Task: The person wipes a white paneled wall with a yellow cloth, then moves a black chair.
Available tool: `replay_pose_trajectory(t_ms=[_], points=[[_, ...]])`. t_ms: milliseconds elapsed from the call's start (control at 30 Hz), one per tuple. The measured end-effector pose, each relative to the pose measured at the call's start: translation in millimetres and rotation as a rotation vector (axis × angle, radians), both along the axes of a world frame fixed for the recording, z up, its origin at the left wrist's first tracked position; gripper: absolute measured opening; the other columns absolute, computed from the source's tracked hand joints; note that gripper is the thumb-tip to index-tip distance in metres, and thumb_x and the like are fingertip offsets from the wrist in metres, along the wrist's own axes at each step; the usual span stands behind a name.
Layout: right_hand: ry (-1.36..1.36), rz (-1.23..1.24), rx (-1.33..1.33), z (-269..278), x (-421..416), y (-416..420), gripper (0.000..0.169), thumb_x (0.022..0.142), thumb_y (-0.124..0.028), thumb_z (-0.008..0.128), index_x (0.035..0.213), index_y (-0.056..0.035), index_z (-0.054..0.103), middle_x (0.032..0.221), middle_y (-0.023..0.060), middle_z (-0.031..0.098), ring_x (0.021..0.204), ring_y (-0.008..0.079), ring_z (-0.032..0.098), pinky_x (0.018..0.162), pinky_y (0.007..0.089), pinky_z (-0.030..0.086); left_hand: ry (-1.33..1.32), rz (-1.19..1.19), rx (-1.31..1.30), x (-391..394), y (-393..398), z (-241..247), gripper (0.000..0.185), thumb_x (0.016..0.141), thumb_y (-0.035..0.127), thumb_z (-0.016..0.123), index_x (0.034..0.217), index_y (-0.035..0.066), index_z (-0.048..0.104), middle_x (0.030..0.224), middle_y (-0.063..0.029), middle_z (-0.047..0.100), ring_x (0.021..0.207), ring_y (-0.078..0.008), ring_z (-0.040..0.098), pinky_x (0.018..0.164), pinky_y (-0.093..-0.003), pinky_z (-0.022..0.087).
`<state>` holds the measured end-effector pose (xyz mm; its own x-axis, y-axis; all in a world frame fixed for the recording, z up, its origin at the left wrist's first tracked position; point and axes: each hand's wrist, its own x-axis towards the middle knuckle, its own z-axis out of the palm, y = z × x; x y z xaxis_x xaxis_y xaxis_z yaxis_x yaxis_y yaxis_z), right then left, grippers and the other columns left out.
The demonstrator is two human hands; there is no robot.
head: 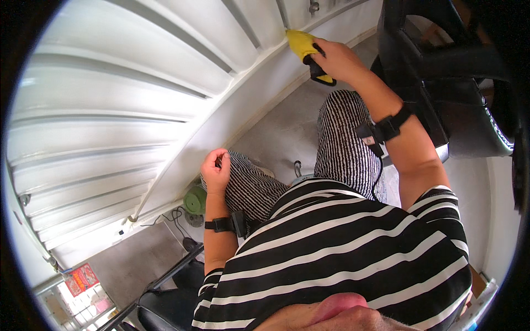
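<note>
My right hand (333, 60) grips a yellow and black cloth (301, 42), whose tip touches the lower edge of a white slatted panel (136, 82) at the top of the view. A black loop of the cloth hangs below my fingers. My left hand (216, 167) is loosely closed by my left knee, beside the white wall below the panel, and nothing shows in it. Both forearms carry black straps with small devices.
Black chairs stand at the right (468, 111) and lower left (169, 310). A green round container (194, 200) sits near the wall, with a dark cable (178, 219) beside it. A metal bolt (314, 7) projects from the panel.
</note>
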<state>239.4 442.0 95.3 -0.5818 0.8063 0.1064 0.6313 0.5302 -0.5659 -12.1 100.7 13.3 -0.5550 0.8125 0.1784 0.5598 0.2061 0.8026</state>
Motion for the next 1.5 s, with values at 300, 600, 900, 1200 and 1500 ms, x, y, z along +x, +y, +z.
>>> replay_pose_trajectory(t_ms=[300, 600, 900, 1200, 1500], points=[[-0.281, 0.133, 0.207, 16.5, -21.6, 13.4, 0.023, 0.086, -0.02, 0.056, 0.103, -0.0047, 0.058, 0.093, 0.02, 0.065, 0.088, 0.0388, 0.062, 0.074, 0.0472, 0.05, -0.052, 0.005, -0.031, 1.1, 9.9, -6.2, 0.008, 0.085, 0.006, 0.064, 0.09, 0.0, 0.064, 0.075, 0.0015, 0.059, 0.065, -0.0047, 0.049, 0.06, -0.0198, 0.042], [0.189, -0.064, -0.666, 13.6, -31.1, 9.4, 0.02, 0.094, -0.023, 0.05, 0.096, -0.0034, 0.053, 0.065, 0.0102, 0.056, 0.049, 0.021, 0.053, 0.04, 0.0361, 0.039, -0.027, -0.002, -0.002, -0.2, 13.2, -6.8, 0.009, 0.083, 0.006, 0.065, 0.089, 0.0, 0.065, 0.074, 0.0011, 0.06, 0.063, -0.005, 0.049, 0.058, -0.0196, 0.042], [0.789, -0.281, -1.134, -3.9, -31.7, -31.6, 0.024, 0.095, -0.026, 0.051, 0.099, -0.0037, 0.044, 0.06, 0.0039, 0.041, 0.041, 0.0117, 0.033, 0.036, 0.0275, 0.023, 0.007, -0.024, -0.012, -0.3, 3.0, -6.6, 0.007, 0.087, 0.004, 0.061, 0.091, 0.0, 0.063, 0.078, 0.0011, 0.062, 0.069, -0.0052, 0.053, 0.064, -0.0197, 0.044], [0.308, -0.201, -0.699, 11.1, 0.8, -8.3, 0.033, 0.093, -0.029, 0.053, 0.113, -0.0029, 0.052, 0.079, 0.0122, 0.057, 0.061, 0.0226, 0.054, 0.051, 0.0361, 0.042, -0.014, 0.007, 0.023, -0.7, 6.1, -9.9, 0.008, 0.082, 0.005, 0.064, 0.089, 0.0, 0.065, 0.074, -0.0013, 0.061, 0.063, -0.0079, 0.05, 0.06, -0.022, 0.043], [-0.12, -0.281, -0.009, -0.5, 14.6, 45.5, 0.038, 0.088, -0.031, 0.058, 0.121, -0.0134, 0.059, 0.114, 0.017, 0.063, 0.105, 0.0354, 0.059, 0.091, 0.045, 0.047, 0.055, 0.001, -0.047, 0.2, 5.9, -4.4, 0.008, 0.081, 0.005, 0.064, 0.088, 0.001, 0.065, 0.073, -0.0024, 0.06, 0.062, -0.0084, 0.051, 0.059, -0.0221, 0.044]])
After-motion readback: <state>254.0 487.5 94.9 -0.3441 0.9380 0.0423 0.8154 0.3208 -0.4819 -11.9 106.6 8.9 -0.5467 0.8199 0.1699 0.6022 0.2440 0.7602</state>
